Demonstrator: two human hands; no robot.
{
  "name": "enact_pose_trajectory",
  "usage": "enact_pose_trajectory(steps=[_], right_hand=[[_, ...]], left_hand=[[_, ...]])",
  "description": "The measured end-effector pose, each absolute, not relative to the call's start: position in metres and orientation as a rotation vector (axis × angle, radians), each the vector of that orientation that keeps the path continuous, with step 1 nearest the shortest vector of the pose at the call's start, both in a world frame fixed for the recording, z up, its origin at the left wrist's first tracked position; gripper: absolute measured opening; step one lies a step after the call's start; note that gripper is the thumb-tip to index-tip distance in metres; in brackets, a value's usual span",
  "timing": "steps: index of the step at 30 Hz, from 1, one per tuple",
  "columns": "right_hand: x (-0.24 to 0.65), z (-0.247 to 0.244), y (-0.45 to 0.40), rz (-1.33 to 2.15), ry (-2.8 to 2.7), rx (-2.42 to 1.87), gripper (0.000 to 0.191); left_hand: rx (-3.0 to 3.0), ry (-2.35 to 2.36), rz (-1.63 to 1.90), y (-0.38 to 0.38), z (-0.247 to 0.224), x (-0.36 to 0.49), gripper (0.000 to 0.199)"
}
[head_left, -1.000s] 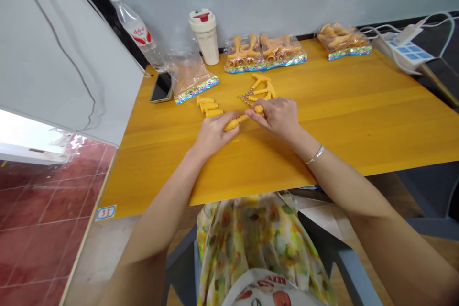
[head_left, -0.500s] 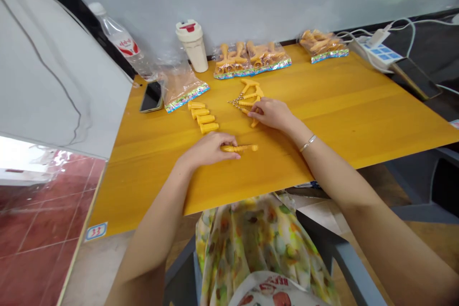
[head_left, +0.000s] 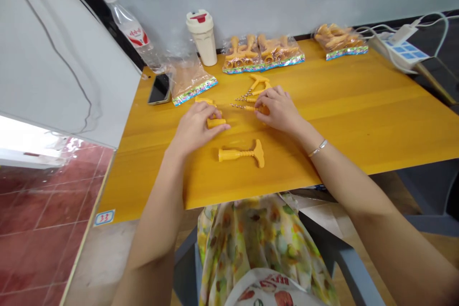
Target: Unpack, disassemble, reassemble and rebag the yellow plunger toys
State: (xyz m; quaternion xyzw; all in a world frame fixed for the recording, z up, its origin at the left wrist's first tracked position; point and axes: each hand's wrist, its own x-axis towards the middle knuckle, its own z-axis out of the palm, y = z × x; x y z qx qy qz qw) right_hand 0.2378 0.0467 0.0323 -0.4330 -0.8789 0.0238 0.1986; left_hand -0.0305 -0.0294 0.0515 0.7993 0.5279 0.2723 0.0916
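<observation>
1. Left hand (head_left: 199, 126), centre-left of the table: fingers lie extended and loosely curved over the short yellow plastic pieces. The fingertips are just above a short yellow plastic piece (head_left: 216, 123). Whether they grip it, I cannot tell.
2. Right hand (head_left: 279, 111), centre of the table: fingers curled inward, tips pinching the end of a yellow rod with a metal screw tip (head_left: 244, 107). The metal tip points left, towards the left hand.
3. Just behind the right hand, a small pile of similar yellow rods with metal tips (head_left: 251, 98) lies against a yellow T-shaped handle (head_left: 258, 81).
4. Nearest the body, apart from both hands: an assembled yellow T-handled tool (head_left: 241, 154), flat on the table, crossbar to the right.
5. Another short yellow plastic piece (head_left: 205, 100) sits partly under the left hand's reach, upper left of it.
6. Far edge of the yellow wooden table (head_left: 322, 119): clear bags of yellow T-handled tools (head_left: 263, 55) at top centre, a further bag (head_left: 340, 42) at upper right, and a flat pinkish bag (head_left: 190, 81) at upper left.
7. Upper left: smartphone (head_left: 159, 89), water bottle (head_left: 131, 31), cream tumbler (head_left: 202, 38).
8. Upper right: power strip (head_left: 405, 48) with white cables.
9. Right wrist carries a thin metal bangle (head_left: 318, 148).
</observation>
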Motion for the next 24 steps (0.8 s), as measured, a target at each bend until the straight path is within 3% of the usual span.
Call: enact_pose_trajectory(steps=[6,15,24], right_hand=[[0.236,0.024,0.053,0.21,-2.367,-0.985,0.018],[0.238,0.033,0.052,0.021,-2.304,-0.897,0.014],[0.242,0.039,0.052,-0.053,-2.383,-0.921,0.017]], left_hand=[[2.495,1.681,0.687,-0.017,0.026,-0.05,0.029],[2.023,1.463,1.258,-0.009,0.022,-0.041,0.027],[1.908,1.404,1.273,-0.006,0.013,-0.031,0.032]])
